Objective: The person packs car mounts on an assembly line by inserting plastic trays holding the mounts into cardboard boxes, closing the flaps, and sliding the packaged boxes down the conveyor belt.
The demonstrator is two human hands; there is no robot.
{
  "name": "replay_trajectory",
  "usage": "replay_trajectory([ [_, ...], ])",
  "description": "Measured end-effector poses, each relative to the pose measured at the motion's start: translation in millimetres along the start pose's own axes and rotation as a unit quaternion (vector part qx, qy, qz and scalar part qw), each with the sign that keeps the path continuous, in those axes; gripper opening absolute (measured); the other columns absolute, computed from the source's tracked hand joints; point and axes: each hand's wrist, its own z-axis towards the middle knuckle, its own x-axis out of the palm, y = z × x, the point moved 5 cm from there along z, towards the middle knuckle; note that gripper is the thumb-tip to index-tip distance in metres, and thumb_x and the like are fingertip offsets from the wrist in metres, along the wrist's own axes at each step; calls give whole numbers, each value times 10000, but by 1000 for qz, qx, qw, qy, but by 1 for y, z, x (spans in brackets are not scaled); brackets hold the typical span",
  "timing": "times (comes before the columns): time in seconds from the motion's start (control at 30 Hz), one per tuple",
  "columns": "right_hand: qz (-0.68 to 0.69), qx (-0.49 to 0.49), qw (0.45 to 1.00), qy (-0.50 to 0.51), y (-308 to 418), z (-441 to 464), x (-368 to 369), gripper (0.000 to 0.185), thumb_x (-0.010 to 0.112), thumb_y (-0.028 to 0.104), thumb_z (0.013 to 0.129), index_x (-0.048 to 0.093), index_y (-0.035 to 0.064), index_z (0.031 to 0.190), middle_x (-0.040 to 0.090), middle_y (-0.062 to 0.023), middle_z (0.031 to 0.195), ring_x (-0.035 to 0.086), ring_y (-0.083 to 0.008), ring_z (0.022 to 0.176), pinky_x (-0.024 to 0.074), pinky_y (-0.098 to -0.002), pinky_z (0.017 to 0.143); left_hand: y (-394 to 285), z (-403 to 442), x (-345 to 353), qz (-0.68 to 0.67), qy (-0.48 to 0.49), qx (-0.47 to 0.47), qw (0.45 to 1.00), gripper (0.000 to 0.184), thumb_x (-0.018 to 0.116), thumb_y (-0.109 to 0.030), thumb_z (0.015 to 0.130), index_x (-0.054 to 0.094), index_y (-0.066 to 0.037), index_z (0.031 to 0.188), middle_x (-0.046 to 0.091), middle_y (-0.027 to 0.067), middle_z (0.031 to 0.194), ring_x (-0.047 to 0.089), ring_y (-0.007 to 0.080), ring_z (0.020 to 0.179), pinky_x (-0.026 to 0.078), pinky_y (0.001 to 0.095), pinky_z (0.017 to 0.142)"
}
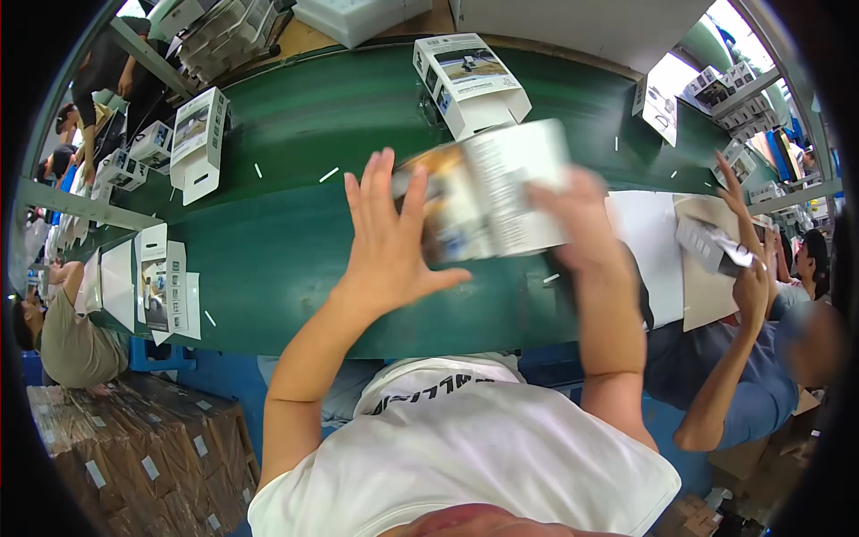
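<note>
A printed cardboard box [523,166], smeared by motion, is held up over the green work surface [295,242]. My right hand [582,215], also blurred, grips the box at its right side, thumb across the text panel. On the opposite side, my left hand [389,237] is open with fingers spread and thumb stretched out. Its fingertips are close to the box's picture side; whether they touch it I cannot tell. Just beyond stands another printed box [470,76] with its white end flap folded out toward me.
More printed boxes lie at the back left [197,139], back right [658,107] and near left [161,286]. White strips [329,174] are scattered on the green surface. At right a co-worker [734,367] handles a small box [711,246] beside flat cardboard [693,295]. Another person [76,331] sits at left.
</note>
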Motion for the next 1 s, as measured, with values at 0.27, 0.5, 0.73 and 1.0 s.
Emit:
replay_trajectory([
  [0.27, -507, -111, 833, -191, 151, 106, -138, 379, 630, 210, 1007, 734, -86, 1220, 799, -209, 1046, 779, -288, 930, 603, -430, 866, 12, -29, -15, -49, 93, -52, 993, 1248, 912, -526, 824, 212, -55, 1744, 67, 331, 1794, 134, 553, 1654, 76, 752, 1294],
  [0.5, -796, -192, 525, -232, 109, 154, -97, 482, 760, 339, 904, 687, -38, 1195, 736, -275, 1152, 725, -430, 1085, 592, -510, 934, 68, -134, -48, -28, 122, -232, 965, 1172, 885, -446, 870, 215, -26, 1734, 115, 326, 1791, 168, 538, 1649, 121, 675, 1329],
  [0.73, -725, -441, 529, -17, -47, 149, 9, 526, 890, 233, 856, 706, 31, 1305, 752, -165, 1292, 720, -322, 1203, 581, -485, 982, 83, -131, -76, -46, 104, -244, 963, 1118, 865, -392, 887, 227, -35, 1734, 145, 274, 1808, 186, 485, 1663, 149, 605, 1350],
  [1.0, 55, -20, 997, 41, -85, 96, 119, 251, 675, 106, 1085, 714, -31, 1292, 787, -68, 1154, 743, -183, 1052, 589, -381, 946, 55, -83, -117, 143, 22, -74, 987, 1328, 974, -598, 676, 324, -35, 1689, 178, 372, 1761, 162, 559, 1647, 104, 778, 1278],
])
